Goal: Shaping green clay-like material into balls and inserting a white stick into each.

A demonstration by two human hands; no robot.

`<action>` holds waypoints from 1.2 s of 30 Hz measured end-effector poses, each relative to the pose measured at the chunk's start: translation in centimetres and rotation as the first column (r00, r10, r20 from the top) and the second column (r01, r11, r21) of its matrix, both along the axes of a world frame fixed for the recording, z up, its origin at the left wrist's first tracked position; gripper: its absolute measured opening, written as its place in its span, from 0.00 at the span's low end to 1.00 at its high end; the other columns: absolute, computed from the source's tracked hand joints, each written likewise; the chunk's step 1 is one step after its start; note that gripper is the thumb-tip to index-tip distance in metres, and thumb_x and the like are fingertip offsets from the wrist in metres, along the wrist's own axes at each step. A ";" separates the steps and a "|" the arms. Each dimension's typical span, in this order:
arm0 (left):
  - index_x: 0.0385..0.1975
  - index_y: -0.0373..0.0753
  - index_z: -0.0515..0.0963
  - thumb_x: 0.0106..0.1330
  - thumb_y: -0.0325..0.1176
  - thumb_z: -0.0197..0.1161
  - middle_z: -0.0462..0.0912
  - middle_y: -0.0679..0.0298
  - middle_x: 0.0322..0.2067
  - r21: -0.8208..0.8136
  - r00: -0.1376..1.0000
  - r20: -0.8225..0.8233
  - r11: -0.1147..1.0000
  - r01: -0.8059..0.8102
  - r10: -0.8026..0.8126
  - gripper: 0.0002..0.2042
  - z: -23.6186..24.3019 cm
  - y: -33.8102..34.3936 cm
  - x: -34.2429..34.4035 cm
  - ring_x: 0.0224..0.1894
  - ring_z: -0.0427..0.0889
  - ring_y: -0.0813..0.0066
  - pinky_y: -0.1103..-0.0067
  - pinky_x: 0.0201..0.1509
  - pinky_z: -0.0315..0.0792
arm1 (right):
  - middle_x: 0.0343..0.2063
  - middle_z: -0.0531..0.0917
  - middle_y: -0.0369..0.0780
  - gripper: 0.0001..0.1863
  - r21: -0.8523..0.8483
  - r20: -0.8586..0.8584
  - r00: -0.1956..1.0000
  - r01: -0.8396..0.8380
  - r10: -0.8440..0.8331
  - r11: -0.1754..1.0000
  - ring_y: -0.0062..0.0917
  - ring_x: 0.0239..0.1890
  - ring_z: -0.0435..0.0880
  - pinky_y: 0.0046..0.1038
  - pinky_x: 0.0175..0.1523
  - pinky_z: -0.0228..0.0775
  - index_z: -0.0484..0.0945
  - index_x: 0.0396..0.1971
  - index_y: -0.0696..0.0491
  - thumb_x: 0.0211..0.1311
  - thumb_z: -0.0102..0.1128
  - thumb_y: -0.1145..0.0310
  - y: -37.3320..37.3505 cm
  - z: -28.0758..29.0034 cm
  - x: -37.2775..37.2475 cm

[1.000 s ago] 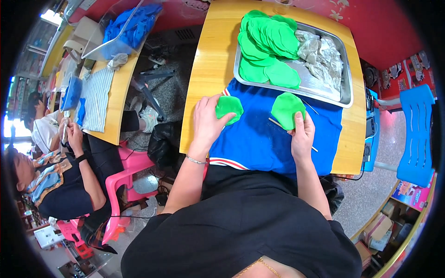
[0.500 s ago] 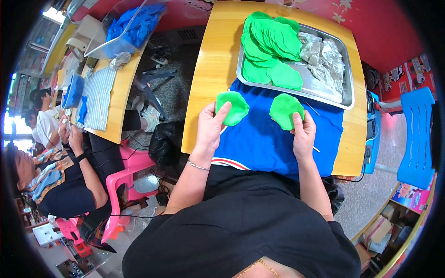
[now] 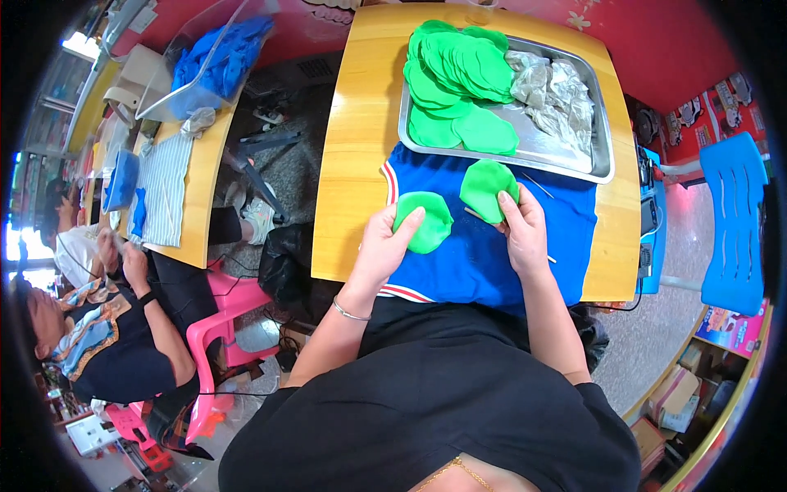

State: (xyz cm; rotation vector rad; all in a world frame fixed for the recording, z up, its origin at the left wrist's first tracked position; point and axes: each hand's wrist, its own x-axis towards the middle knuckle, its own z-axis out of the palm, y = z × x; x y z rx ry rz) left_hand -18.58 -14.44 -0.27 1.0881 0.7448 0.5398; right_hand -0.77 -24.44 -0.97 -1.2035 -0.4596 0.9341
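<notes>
Between the thumb and fingers of my left hand [image 3: 382, 246] is a flat, soft green disc [image 3: 423, 225], its face slightly dented. My right hand [image 3: 525, 232] pinches a second, similar disc [image 3: 485, 189] by its lower right edge. The two pieces are held apart over a blue cloth [image 3: 459, 275] with a red and white striped edge. Just beyond the hands, a metal tray [image 3: 548, 164] carries a heap of overlapping green discs [image 3: 464, 66] on its left and crumpled clear plastic wrap [image 3: 566, 98] on its right.
Thin white sticks [image 3: 537, 186] lie on the cloth, which covers part of the wooden table [image 3: 348, 107]. A blue chair [image 3: 732, 225] stands at the right. On the left, a co-worker [image 3: 115, 344] sits on a pink chair [image 3: 205, 328] by another table with a striped cloth [image 3: 164, 197].
My right hand has lifted its disc up and inward, nearer the tray. My left hand has come lower with its disc. The whole view has shifted slightly.
</notes>
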 end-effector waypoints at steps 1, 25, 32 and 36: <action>0.39 0.32 0.76 0.66 0.31 0.54 0.80 0.67 0.30 0.019 0.999 -0.014 0.999 0.030 -0.030 0.09 0.1 -0.1 0.0 0.31 0.77 0.85 0.86 0.37 0.71 | 0.24 0.74 0.29 0.07 0.018 -0.004 0.999 -0.043 0.043 0.999 0.08 0.23 0.68 0.13 0.27 0.59 0.74 0.35 0.54 0.64 0.51 0.66 -0.1 -0.1 0.1; 0.39 0.32 0.77 0.59 0.27 0.59 0.70 0.61 0.51 0.101 0.974 0.172 0.987 0.128 -0.144 0.09 1.5 -0.7 0.0 0.50 0.71 0.78 0.80 0.52 0.67 | 0.24 0.77 0.32 0.06 -0.054 0.155 0.963 -0.213 0.219 0.976 0.10 0.25 0.72 0.14 0.29 0.63 0.73 0.34 0.57 0.61 0.55 0.71 -0.6 2.2 -1.8; 0.40 0.34 0.78 0.62 0.31 0.59 0.79 0.67 0.36 -0.152 0.975 0.211 0.988 -0.033 0.065 0.10 1.0 -1.9 1.2 0.37 0.75 0.85 0.85 0.42 0.69 | 0.40 0.78 0.41 0.28 -0.003 0.000 0.975 -0.220 0.220 0.975 0.18 0.39 0.77 0.20 0.40 0.69 0.56 0.54 0.58 0.56 0.59 0.73 -0.5 2.9 -3.8; 0.39 0.34 0.78 0.62 0.30 0.60 0.79 0.67 0.35 -0.151 0.961 0.231 0.982 -0.116 0.150 0.09 0.6 -2.2 1.7 0.37 0.75 0.85 0.86 0.42 0.69 | 0.40 0.76 0.40 0.27 -0.034 -0.035 0.982 -0.189 0.188 0.981 0.18 0.38 0.76 0.19 0.40 0.69 0.58 0.54 0.57 0.55 0.59 0.75 -0.3 2.0 -4.6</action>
